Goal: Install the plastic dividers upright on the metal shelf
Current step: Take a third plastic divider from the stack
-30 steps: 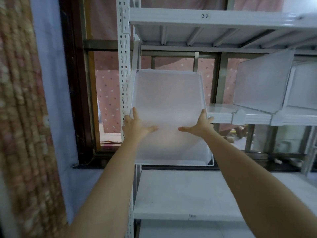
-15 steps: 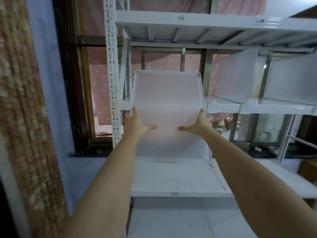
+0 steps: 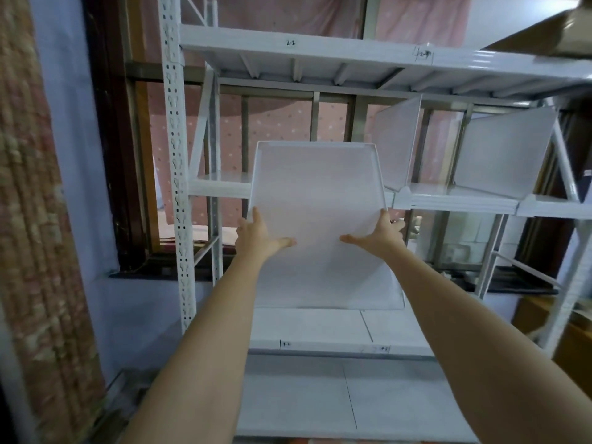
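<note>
I hold a translucent white plastic divider point(image 3: 315, 193) flat-on in front of the white metal shelf point(image 3: 221, 187), its face toward me. My left hand point(image 3: 256, 237) grips its left edge and my right hand point(image 3: 381, 237) grips its right edge, thumbs on the front. The panel's top edge reaches above the middle shelf level and its bottom edge hangs just over the lower shelf point(image 3: 320, 328). Two more dividers, one point(image 3: 397, 145) near the middle and another point(image 3: 506, 155) further right, stand upright on the middle shelf.
A perforated white upright post point(image 3: 176, 174) rises at the left of the rack. The top shelf point(image 3: 320, 49) spans overhead. Behind the rack are a window frame and a pink dotted curtain point(image 3: 275, 123). A woven curtain point(image 3: 38, 219) hangs at far left.
The view has shifted so the rack sits further right and lower in frame, showing more of the right-hand dividers. Both hands keep the same grip on the panel.
</note>
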The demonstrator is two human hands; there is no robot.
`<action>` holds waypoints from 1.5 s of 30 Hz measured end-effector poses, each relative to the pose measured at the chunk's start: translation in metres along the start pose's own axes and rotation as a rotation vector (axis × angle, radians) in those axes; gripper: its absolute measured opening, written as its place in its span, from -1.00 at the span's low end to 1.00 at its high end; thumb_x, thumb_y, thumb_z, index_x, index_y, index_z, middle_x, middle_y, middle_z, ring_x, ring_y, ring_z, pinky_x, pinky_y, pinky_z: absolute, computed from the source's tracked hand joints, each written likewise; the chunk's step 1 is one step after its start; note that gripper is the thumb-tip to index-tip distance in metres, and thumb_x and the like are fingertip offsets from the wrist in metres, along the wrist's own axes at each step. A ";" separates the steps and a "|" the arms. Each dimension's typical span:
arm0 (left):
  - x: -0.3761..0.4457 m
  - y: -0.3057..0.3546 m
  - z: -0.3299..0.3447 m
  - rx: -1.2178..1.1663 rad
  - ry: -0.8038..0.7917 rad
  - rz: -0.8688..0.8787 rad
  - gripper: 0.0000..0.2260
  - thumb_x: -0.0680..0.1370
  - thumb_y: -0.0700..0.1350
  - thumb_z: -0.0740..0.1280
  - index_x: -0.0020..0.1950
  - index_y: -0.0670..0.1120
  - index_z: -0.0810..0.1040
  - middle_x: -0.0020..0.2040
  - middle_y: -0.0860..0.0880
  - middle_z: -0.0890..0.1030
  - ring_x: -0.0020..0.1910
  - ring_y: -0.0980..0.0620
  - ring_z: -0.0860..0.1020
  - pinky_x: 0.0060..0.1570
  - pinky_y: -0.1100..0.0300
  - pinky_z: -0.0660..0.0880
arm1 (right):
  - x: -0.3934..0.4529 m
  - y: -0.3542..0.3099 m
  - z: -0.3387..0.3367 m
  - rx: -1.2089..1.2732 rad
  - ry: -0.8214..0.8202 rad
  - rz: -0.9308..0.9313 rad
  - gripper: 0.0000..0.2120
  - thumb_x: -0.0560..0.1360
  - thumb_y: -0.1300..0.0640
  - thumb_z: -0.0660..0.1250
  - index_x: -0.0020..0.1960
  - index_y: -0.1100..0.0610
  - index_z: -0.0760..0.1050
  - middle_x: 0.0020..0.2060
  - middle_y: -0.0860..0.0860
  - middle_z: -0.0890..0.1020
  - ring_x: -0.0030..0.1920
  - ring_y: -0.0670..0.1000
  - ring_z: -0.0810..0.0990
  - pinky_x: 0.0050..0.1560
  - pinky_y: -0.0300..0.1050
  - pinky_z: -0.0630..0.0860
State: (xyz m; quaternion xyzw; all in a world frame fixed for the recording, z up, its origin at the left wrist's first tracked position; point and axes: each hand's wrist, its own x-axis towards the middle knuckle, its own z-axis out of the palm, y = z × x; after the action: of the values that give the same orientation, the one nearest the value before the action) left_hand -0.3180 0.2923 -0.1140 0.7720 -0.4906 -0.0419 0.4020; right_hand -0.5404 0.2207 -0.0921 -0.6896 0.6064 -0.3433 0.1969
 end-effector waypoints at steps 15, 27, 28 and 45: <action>0.085 0.078 -0.097 -0.787 -0.245 0.139 -0.73 0.60 0.16 0.11 0.12 0.03 0.45 0.10 0.00 0.56 0.05 -0.02 0.54 0.09 0.03 0.45 | 0.078 -0.003 -0.009 0.330 -0.060 0.076 0.00 0.26 -0.32 0.48 0.47 0.18 0.18 0.34 0.13 0.38 0.28 0.18 0.43 0.28 0.11 0.43; 0.070 0.136 -0.067 -1.218 -0.553 0.613 -0.28 0.12 0.40 0.46 0.24 0.21 0.51 0.13 0.08 0.64 0.12 0.08 0.61 0.02 0.08 0.57 | 0.115 -0.012 0.015 0.640 -0.273 0.128 -0.02 0.34 -0.43 0.28 0.48 0.26 0.21 0.33 0.16 0.41 0.27 0.23 0.43 0.32 0.19 0.38; 0.071 0.137 -0.064 -1.212 -0.556 0.605 -0.09 0.07 0.43 0.45 0.38 0.22 0.35 0.24 0.08 0.58 0.20 0.05 0.56 0.04 0.04 0.57 | 0.119 -0.009 0.015 0.659 -0.285 0.117 -0.02 0.35 -0.41 0.29 0.48 0.26 0.19 0.34 0.15 0.41 0.28 0.23 0.43 0.33 0.22 0.36; 0.067 0.192 -0.046 -0.840 -0.375 0.721 -0.10 0.18 -0.05 0.50 0.42 0.10 0.10 0.50 -0.21 0.14 0.13 0.01 0.54 -0.13 0.02 0.61 | 0.149 0.007 -0.014 0.593 -0.455 0.022 0.25 0.00 -0.62 0.27 0.44 0.19 0.25 0.25 0.19 0.46 0.10 0.15 0.53 0.20 0.15 0.48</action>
State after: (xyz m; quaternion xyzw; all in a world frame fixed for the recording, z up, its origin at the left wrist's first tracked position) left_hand -0.4012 0.2284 0.0665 0.3101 -0.7267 -0.2292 0.5686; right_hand -0.5509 0.0770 -0.0523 -0.6549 0.4287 -0.3398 0.5214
